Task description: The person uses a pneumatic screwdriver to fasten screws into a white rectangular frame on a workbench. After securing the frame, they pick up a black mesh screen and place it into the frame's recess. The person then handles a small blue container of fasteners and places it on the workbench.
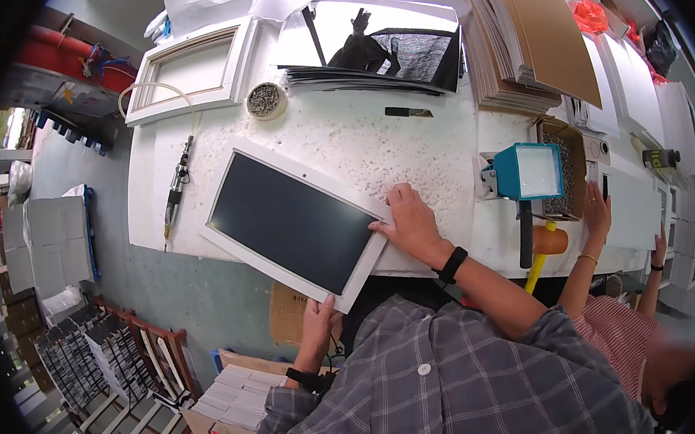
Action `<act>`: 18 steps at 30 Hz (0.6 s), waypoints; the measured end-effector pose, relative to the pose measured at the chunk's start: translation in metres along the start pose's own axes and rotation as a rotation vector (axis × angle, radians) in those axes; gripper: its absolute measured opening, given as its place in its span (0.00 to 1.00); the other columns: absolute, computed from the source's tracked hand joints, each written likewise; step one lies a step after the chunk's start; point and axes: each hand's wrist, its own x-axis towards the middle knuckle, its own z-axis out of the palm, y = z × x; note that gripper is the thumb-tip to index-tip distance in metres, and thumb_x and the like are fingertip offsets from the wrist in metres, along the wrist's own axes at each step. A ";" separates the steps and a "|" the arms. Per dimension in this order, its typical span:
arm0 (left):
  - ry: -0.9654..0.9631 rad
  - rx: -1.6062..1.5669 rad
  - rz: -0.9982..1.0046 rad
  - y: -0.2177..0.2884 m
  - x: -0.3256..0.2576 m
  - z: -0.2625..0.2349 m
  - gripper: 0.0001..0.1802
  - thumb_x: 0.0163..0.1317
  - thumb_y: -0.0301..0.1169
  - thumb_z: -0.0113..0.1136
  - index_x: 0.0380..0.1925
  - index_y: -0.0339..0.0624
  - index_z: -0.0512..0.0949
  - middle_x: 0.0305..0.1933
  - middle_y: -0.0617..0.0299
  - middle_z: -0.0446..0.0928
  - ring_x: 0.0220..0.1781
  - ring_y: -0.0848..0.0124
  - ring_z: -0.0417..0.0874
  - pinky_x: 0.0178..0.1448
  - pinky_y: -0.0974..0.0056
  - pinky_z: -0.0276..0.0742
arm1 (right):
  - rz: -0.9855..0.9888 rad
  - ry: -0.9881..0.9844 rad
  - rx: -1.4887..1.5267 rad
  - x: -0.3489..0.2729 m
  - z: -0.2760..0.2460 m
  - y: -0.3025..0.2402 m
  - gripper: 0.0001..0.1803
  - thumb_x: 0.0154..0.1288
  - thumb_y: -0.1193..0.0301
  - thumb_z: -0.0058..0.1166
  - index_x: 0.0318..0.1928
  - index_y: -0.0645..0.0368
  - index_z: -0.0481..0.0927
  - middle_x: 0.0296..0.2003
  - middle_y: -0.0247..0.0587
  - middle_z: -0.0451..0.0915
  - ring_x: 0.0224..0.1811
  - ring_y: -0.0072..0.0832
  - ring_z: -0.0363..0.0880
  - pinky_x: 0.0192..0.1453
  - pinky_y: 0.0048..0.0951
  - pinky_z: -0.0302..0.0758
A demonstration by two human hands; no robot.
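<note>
Holding a white picture frame (295,221) with a dark panel, tilted on the white worktable (374,145) and overhanging its near edge. Left hand (319,317) closed on the frame's lowest corner, at 6 o'clock of the frame, thumb on top of the white border, fingers hidden beneath. Right hand (409,220) laid flat and spread on the corner at 3 o'clock, fingertips touching the border, palm on the tabletop; pressing rather than clasping. Dark panel thus between the two hands, stretching away toward 10 o'clock from the right one.

At 12 o'clock of the frame, a round tin (265,99) of small metal bits. At 9 o'clock, an air tool (178,185) with its hose, lying along the table's left edge. Well apart at 11 o'clock, an empty white frame (189,70). At 3 o'clock of the right hand, a teal tool (528,172) and below it a mallet (542,246) with a yellow handle. Farther at 3 o'clock, another person's hand (596,210) resting on the table.
</note>
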 end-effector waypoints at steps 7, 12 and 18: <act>0.066 -0.323 0.199 -0.005 -0.024 -0.003 0.16 0.74 0.30 0.59 0.56 0.34 0.71 0.49 0.57 0.79 0.50 0.67 0.86 0.58 0.59 0.85 | 0.018 -0.149 0.280 -0.023 0.000 -0.009 0.34 0.62 0.57 0.70 0.56 0.70 0.71 0.48 0.53 0.77 0.47 0.44 0.80 0.49 0.40 0.79; 0.095 -0.442 0.184 0.010 -0.052 -0.011 0.15 0.73 0.30 0.59 0.55 0.35 0.71 0.48 0.57 0.79 0.50 0.66 0.86 0.59 0.56 0.86 | 0.224 -0.472 0.782 -0.021 -0.002 -0.026 0.25 0.67 0.63 0.67 0.55 0.70 0.75 0.41 0.44 0.83 0.42 0.27 0.81 0.47 0.31 0.78; 0.208 -0.538 0.314 0.009 -0.068 0.006 0.18 0.71 0.29 0.63 0.56 0.36 0.70 0.51 0.57 0.77 0.51 0.64 0.85 0.58 0.57 0.89 | 0.293 -0.509 0.954 -0.030 0.007 -0.045 0.22 0.67 0.64 0.65 0.51 0.72 0.78 0.41 0.44 0.84 0.42 0.27 0.81 0.49 0.30 0.78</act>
